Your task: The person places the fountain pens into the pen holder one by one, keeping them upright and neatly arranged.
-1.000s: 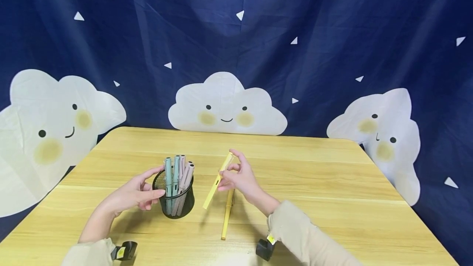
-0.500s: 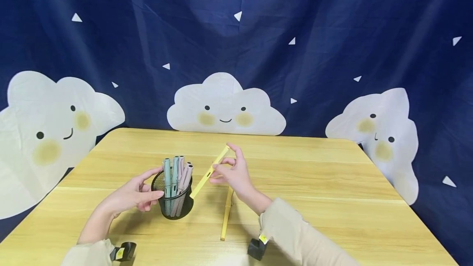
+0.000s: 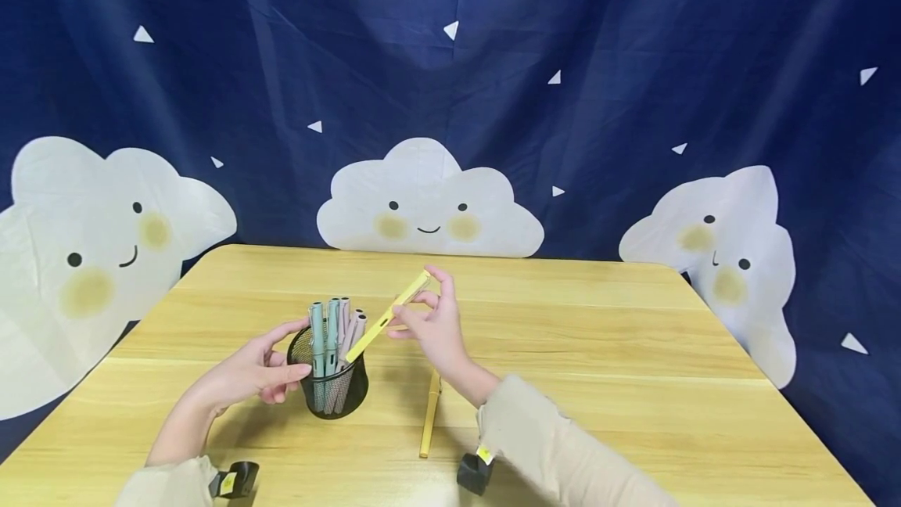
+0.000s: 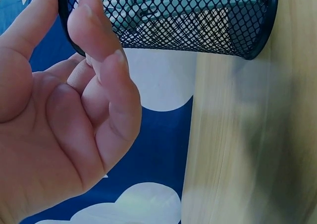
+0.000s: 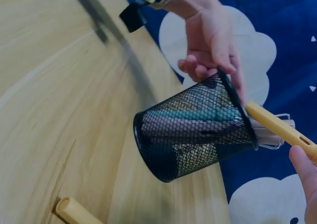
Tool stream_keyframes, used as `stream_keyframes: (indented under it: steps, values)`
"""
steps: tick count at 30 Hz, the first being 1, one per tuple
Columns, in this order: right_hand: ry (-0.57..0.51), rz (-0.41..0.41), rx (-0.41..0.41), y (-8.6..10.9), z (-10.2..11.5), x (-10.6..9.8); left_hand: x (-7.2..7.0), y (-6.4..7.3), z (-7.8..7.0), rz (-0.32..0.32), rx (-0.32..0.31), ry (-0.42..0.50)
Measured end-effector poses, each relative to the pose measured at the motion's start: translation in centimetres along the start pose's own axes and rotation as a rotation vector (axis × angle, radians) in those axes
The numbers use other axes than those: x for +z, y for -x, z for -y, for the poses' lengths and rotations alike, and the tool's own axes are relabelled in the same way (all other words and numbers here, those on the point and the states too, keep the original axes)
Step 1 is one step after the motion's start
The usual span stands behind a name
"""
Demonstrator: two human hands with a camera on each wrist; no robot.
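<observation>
A black mesh pen holder (image 3: 352, 390) stands upright on the wooden table, with green pens (image 3: 318, 339) and pink pens (image 3: 357, 331) inside. My left hand (image 3: 246, 370) holds its rim from the left, thumb in front and index finger farther back. In the left wrist view the mesh wall (image 4: 173, 21) is close to that hand's fingers. My right hand (image 3: 439, 327) pinches a yellow pen (image 3: 387, 318) tilted down to the left, its lower end at the holder's opening. A second yellow pen (image 3: 429, 417) lies on the table below my right hand.
The wooden table (image 3: 633, 382) extends to both sides and behind the holder. A dark blue curtain (image 3: 598, 37) with white clouds hangs at its far edge. Black wrist devices (image 3: 475, 474) sit at both sleeves.
My right hand has carried the yellow pen left and slightly upward, so its lower end has come to the holder's opening. The left hand and the holder have stayed nearly in place.
</observation>
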State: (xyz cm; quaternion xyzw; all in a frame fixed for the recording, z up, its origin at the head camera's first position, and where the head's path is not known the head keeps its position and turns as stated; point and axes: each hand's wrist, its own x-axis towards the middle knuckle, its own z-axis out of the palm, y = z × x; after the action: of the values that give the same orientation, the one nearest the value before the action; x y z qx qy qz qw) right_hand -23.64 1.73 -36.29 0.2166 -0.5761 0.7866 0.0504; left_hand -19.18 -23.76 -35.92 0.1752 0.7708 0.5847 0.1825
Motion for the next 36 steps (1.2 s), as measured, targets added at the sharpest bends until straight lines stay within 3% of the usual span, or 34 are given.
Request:
stream_keyframes:
  steps: [4, 5, 11, 12, 22, 30, 36]
  values:
    - [0.029, -0.025, 0.049, 0.3, 1.3, 1.0, 0.0, 0.1, 0.1, 0.005, 0.004, 0.004]
    - [0.042, -0.016, 0.022, 0.0, -0.1, 0.7, -0.1, 0.1, 0.1, 0.006, 0.005, 0.005]
    - [0.062, 0.024, -0.024, 0.2, -0.4, 1.0, -0.1, 0.1, 0.1, 0.012, 0.000, 0.017]
    - [0.061, 0.022, 0.003, 0.6, 1.0, 1.6, -0.1, 0.1, 0.1, 0.012, -0.002, 0.018]
    - [0.126, 0.065, 0.001, 1.3, 1.1, 2.3, 0.0, 0.1, 0.1, 0.005, -0.018, 0.021]
    - [0.197, 0.115, -0.008, 1.9, 2.6, 3.0, 0.0, 0.0, 0.1, 0.005, -0.020, 0.025]
    - [0.289, 0.152, -0.043, 1.9, 1.0, 2.9, -0.1, 0.0, 0.2, 0.004, -0.017, 0.019]
